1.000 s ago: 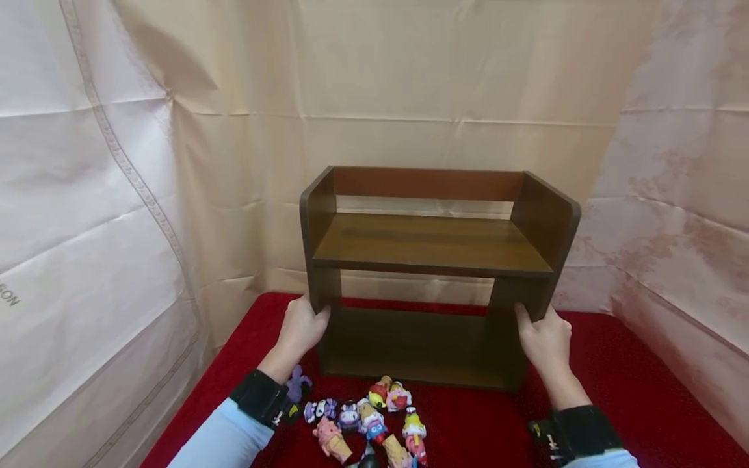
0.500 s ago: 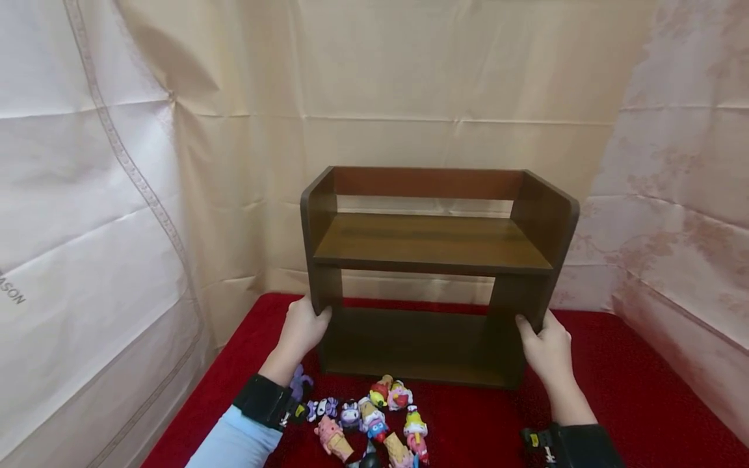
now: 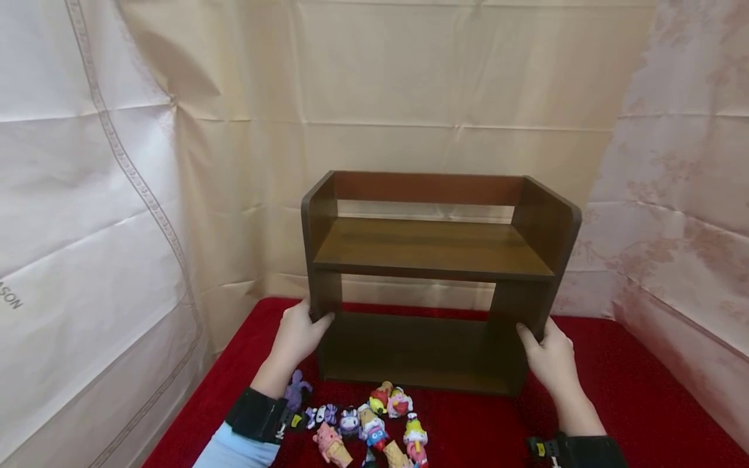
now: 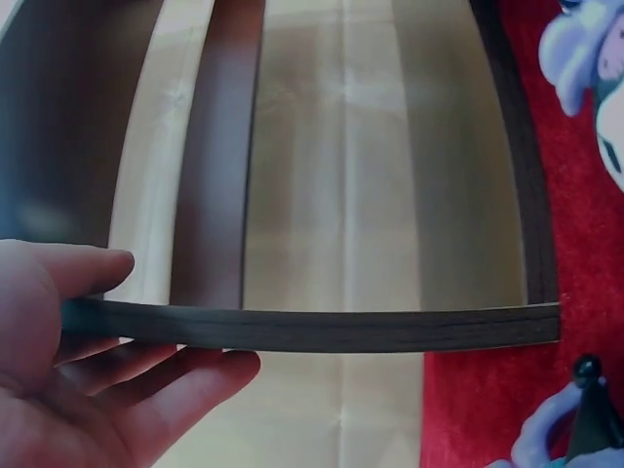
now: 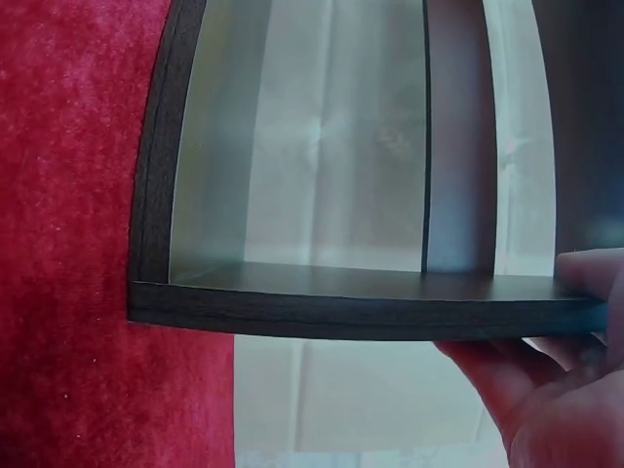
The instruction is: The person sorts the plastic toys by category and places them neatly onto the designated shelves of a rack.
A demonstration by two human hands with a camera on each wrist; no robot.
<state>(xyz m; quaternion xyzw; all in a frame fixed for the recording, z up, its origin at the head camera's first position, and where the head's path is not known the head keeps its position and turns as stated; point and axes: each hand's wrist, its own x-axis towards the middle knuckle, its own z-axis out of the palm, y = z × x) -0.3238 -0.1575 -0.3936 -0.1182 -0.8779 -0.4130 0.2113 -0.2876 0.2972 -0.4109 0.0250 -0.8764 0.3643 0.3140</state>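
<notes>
A brown two-tier wooden shelf [image 3: 433,246] stands upright on the red cloth, its open front facing me. My left hand [image 3: 297,337] grips the front edge of its left side panel, below the upper board. In the left wrist view the thumb [image 4: 93,268] lies inside the panel [image 4: 390,331] and the fingers lie outside. My right hand [image 3: 551,359] holds the right side panel [image 5: 322,312] at a similar height, thumb on the inner face, fingers behind. Both shelf boards hold nothing.
Several small toy figures lie on the red cloth [image 3: 468,432] before the shelf, among them a pink ice-cream-cone figure [image 3: 331,445] and a purple one [image 3: 296,391] beside my left wrist. Beige sheeting [image 3: 398,78] hangs behind, and more sheets close in both sides.
The shelf stays nearly in place, sitting slightly lower in view. My right hand has slid a little down its panel; my left hand keeps its hold with hardly any shift.
</notes>
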